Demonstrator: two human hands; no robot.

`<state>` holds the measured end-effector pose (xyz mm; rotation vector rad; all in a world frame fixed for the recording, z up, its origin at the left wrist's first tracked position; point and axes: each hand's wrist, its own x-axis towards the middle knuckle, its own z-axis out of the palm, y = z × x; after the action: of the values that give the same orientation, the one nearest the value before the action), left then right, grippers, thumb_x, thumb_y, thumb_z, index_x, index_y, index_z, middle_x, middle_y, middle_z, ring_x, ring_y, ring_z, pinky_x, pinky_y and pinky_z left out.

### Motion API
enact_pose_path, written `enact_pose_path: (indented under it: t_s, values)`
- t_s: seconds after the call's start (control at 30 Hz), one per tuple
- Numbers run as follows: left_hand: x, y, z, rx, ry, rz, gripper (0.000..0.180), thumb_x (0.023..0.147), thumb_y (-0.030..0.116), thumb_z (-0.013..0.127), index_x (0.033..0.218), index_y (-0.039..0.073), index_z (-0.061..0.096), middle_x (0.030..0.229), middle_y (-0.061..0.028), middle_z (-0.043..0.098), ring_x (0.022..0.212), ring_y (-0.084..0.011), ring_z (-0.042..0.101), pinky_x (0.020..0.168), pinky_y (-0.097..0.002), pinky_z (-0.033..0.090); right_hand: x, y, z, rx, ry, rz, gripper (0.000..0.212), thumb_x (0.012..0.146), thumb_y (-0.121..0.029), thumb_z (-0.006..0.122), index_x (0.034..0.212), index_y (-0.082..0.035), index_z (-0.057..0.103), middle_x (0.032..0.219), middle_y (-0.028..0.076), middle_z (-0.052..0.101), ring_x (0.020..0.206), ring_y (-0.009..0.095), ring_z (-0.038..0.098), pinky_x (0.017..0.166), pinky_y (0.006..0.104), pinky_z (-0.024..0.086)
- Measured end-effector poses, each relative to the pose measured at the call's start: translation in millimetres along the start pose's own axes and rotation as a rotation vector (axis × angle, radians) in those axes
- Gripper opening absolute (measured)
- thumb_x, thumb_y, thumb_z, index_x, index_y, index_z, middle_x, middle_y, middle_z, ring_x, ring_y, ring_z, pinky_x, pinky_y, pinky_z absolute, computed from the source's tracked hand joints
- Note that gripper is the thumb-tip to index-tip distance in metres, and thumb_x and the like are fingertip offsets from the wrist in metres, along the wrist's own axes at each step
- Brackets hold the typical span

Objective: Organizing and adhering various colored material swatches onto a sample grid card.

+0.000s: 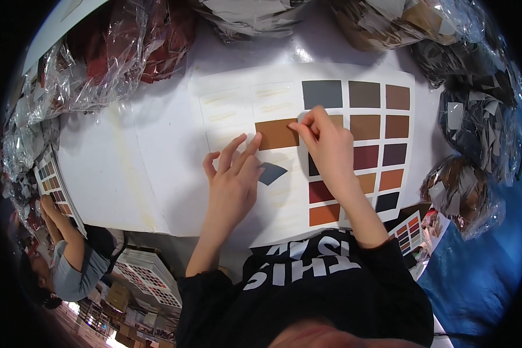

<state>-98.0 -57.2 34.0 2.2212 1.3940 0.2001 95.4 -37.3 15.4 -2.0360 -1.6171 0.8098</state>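
An orange-brown colour swatch (277,134) lies on a white sample card (226,87), in the column left of the filled rows. At its right edge my right hand (329,151) pinches with thumb and forefinger. My left hand (233,180) touches the swatch's lower left corner with its forefinger, the other fingers spread. A blue-grey swatch (272,173) sticks out at a slant from beneath my left hand, apparently held there; the grip itself is hidden. Yellowish glue streaks (272,93) mark the blank squares. The filled squares include a slate-grey swatch (322,94) and a dark red swatch (366,157).
Clear plastic bags of swatches ring the table: a dark red one (156,46), a grey one (249,17) and several at right. A co-worker (78,261) sits at left by another card (55,182). Stacked finished cards (148,275) stand below the table edge.
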Motion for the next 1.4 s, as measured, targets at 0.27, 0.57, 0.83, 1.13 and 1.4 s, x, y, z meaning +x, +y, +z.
enact_pose_path:
  t_s: [0.27, 0.57, 0.83, 1.13, 1.4]
  values:
    - [8, 1, -8, -0.159, 0.042, -0.054, 0.009, 0.086, 0.006, 0.059, 0.095, 0.006, 0.058, 0.131, 0.0013, 0.058, 0.128, -0.0205, 0.046, 0.102, -0.0421, 0.024, -22, 25, -12, -0.133, -0.014, -0.359, 0.040, 0.085, -0.003, 0.064, 0.124, -0.014, 0.062, 0.063, 0.005, 0.060, 0.046, 0.014, 0.051, 0.049, 0.0238, 0.043]
    - [27, 4, -10, -0.508, 0.278, -0.184, 0.026, 0.092, 0.007, 0.050, 0.114, 0.005, 0.063, 0.125, 0.0010, 0.062, 0.123, -0.0191, 0.048, 0.101, -0.0335, 0.024, 5, -7, -15, 1.031, -0.356, 0.248, 0.005, 0.091, -0.002, 0.060, 0.095, 0.001, 0.059, 0.072, 0.001, 0.059, 0.056, 0.004, 0.051, 0.052, 0.0179, 0.038]
    - [41, -20, -6, -0.129, 0.373, -0.133, 0.026, 0.086, 0.002, 0.060, 0.110, 0.011, 0.064, 0.130, 0.0010, 0.058, 0.124, -0.0215, 0.047, 0.100, -0.0356, 0.027, 41, 2, -2, 0.975, -0.147, 0.225, 0.009, 0.092, -0.006, 0.062, 0.095, 0.002, 0.059, 0.071, 0.001, 0.061, 0.058, 0.004, 0.056, 0.056, 0.0181, 0.046]
    - [50, -32, -9, -0.024, 0.218, 0.022, 0.032, 0.082, 0.004, 0.063, 0.113, 0.011, 0.063, 0.132, 0.0010, 0.055, 0.125, -0.0223, 0.046, 0.099, -0.0392, 0.033, 42, 5, 4, 0.912, -0.119, 0.281, 0.009, 0.092, -0.007, 0.062, 0.092, 0.002, 0.059, 0.069, 0.002, 0.061, 0.057, 0.005, 0.056, 0.057, 0.0197, 0.048]
    - [61, -33, -5, 0.041, 0.170, 0.105, 0.036, 0.079, 0.014, 0.069, 0.114, 0.009, 0.063, 0.135, 0.0023, 0.053, 0.127, -0.0192, 0.044, 0.100, -0.0399, 0.034, 44, 1, 3, 0.881, -0.107, 0.300, 0.010, 0.091, -0.006, 0.062, 0.090, 0.004, 0.059, 0.068, 0.002, 0.061, 0.057, 0.005, 0.057, 0.056, 0.0186, 0.045]
